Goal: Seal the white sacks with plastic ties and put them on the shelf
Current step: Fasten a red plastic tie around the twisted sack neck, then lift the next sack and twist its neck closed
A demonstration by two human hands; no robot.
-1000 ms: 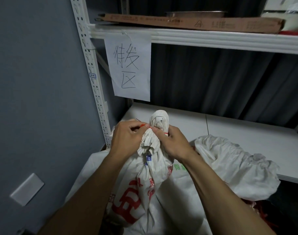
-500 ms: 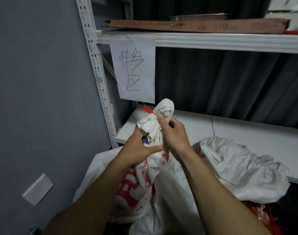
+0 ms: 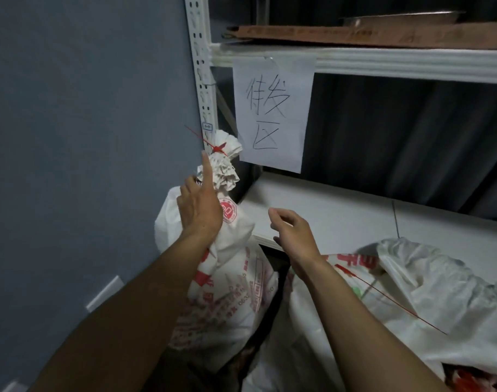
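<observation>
Two hands are up at the sacks and neither is closed on anything. The left hand (image 3: 200, 206) lies with its palm side against the tied sack (image 3: 230, 278), its index finger (image 3: 207, 171) straight and pointing up along the gathered neck, the thumb spread to the left and the other fingers hidden behind the hand. The right hand (image 3: 294, 230) hovers apart from that sack with its fingers loosely curled, holding nothing, above the front edge of the lower shelf (image 3: 354, 222). The left fingertip ends just below the red plastic tie (image 3: 217, 148), which is cinched round the neck so that a puff of white fabric stands above it; the tie's thin tail sticks out up and to the left. The tied sack, white with red print, stands upright off the shelf, at its front left corner, beside the perforated white upright (image 3: 199, 66). To the right and lower in view an open sack (image 3: 439, 292) lies crumpled with a slack mouth; whether it rests on the shelf board I cannot tell. A loose red tie (image 3: 383, 298) lies slanting across it. Above the tied sack a paper sign (image 3: 272, 114) with handwritten characters hangs from the upper shelf (image 3: 397, 65), which carries a flat cardboard piece (image 3: 354, 36) and a metal tray (image 3: 397, 18). Dark pleated material (image 3: 411, 137) backs the shelves, and a grey-blue wall (image 3: 72, 137) with a white plate (image 3: 106, 291) fills the left.
</observation>
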